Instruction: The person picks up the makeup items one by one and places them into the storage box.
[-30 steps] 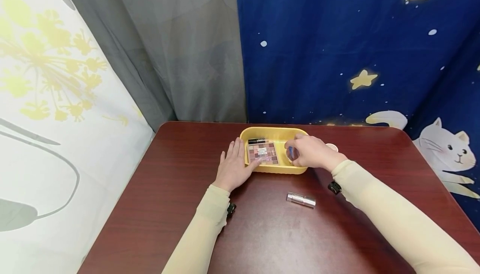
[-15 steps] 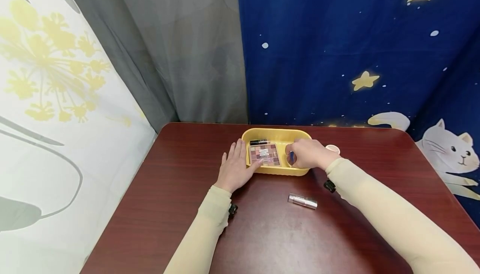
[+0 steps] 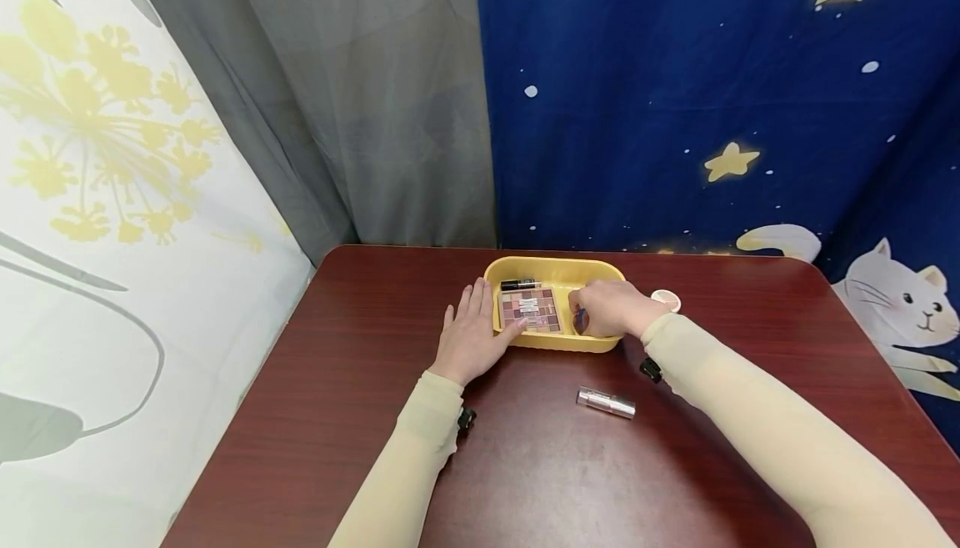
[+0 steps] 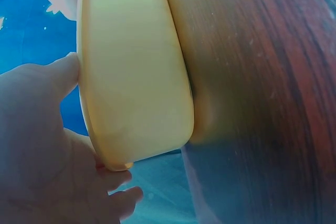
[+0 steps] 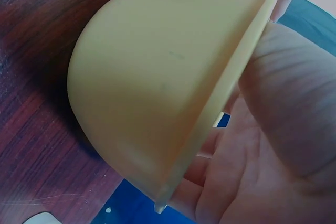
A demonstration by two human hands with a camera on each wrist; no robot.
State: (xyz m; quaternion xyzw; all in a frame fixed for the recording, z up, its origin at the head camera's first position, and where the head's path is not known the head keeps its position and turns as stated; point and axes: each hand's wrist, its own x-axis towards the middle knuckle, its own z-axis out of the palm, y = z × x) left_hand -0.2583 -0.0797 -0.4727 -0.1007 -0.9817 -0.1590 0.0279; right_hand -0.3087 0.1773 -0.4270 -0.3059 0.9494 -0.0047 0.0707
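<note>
A yellow plastic basket (image 3: 555, 339) stands near the table's far edge. My left hand (image 3: 468, 335) rests on its left end, fingers straight and thumb over the near rim; the left wrist view shows this hand (image 4: 47, 135) against the basket's wall (image 4: 136, 77). Inside the basket's right end, my right hand (image 3: 611, 308) pinches a small, round, dark blue thing (image 3: 580, 320), mostly hidden by the fingers. Its kind cannot be told. In the right wrist view the basket wall (image 5: 142, 77) hides the fingertips. An eyeshadow palette (image 3: 529, 311) and a black-capped tube (image 3: 520, 284) lie in the basket.
A silver lipstick-like tube (image 3: 606, 403) lies on the dark red wooden table (image 3: 525, 465), nearer than the basket. A small round pinkish-white piece (image 3: 666, 301) sits right of the basket, behind the right wrist. Grey and blue curtains (image 3: 600, 114) hang behind the table.
The right hand has shifted slightly left and lower inside the basket, still with the round blue thing. The left hand stays on the basket's left end. The camera view has shifted slightly.
</note>
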